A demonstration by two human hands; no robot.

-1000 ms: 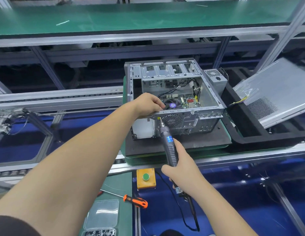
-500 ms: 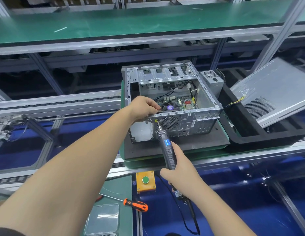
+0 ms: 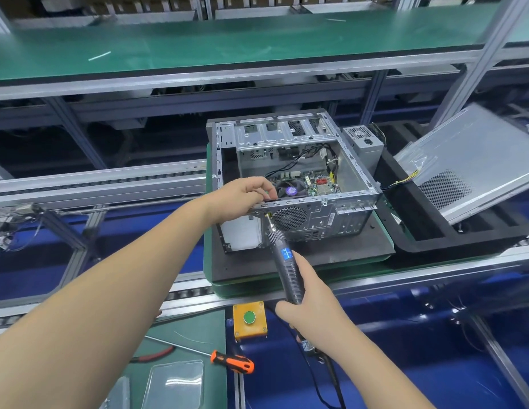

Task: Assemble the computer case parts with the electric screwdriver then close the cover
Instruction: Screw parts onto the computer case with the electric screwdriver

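Observation:
An open grey computer case lies on its side on a black foam pad, its motherboard and fan showing. My left hand grips the top edge of the case's rear panel at its left end. My right hand holds the black electric screwdriver, which slants up and left; its bit touches the rear panel just left of the round fan grille. The grey side cover leans tilted in a black tray to the right.
A power supply unit stands behind the case's right side. A yellow box with a green button sits at the conveyor edge. An orange-handled hand screwdriver and clear plastic trays lie on the near green bench. A green shelf runs overhead behind.
The view has shifted slightly, so the case sits a little lower left in frame. Both hands and the screwdriver keep their places against the rear panel.

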